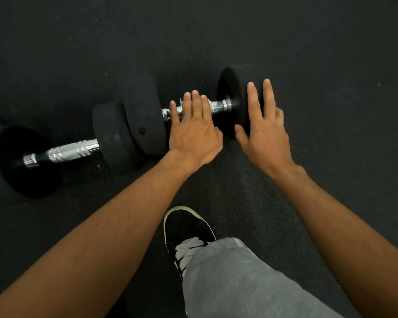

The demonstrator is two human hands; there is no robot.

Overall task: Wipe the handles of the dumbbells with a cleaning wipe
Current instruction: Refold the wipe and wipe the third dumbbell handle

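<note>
Two open hands rest on a dumbbell (pixel 147 115) on the gym floor (pixel 308 53), the left hand (pixel 193 131) flat over its chrome handle (pixel 218 106) and the right hand (pixel 264 129) steadying the end plate (pixel 230 88); with no cleaning wipe clearly visible, wiping likely awaits one.

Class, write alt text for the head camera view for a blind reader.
A person's left hand lies flat on the chrome handle of a black dumbbell on a dark floor, the right hand open over its end weight. A second dumbbell lies beside it.
</note>
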